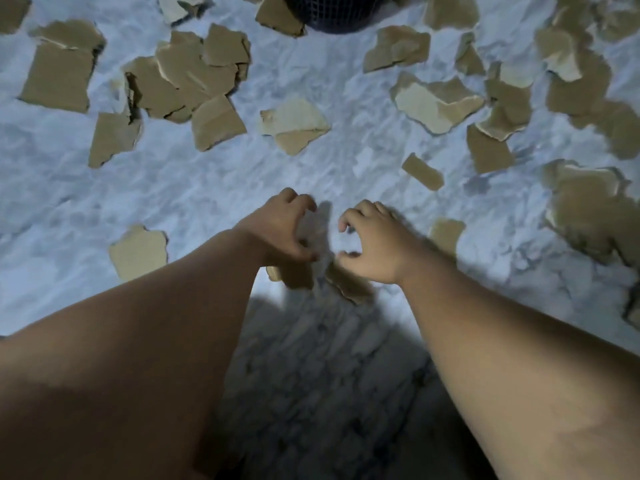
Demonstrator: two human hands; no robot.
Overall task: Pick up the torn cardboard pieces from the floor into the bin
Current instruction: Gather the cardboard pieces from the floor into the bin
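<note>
Several torn brown cardboard pieces lie scattered over the white marble floor (214,188). A dark mesh bin (334,13) stands at the top edge, centre. My left hand (280,233) and my right hand (372,242) hover close together low over the floor, fingers curled and apart, with bare floor showing between fingers and thumbs. Two small cardboard pieces lie just under them: one below my left thumb (294,278), one below my right thumb (349,285). The hands are blurred; no piece shows inside either grip.
Cardboard clusters lie at the left (187,81) and along the right side (588,209). Single pieces sit in the middle (294,126), near left (138,252) and beside my right wrist (446,233). My own shadow darkens the near floor (322,375).
</note>
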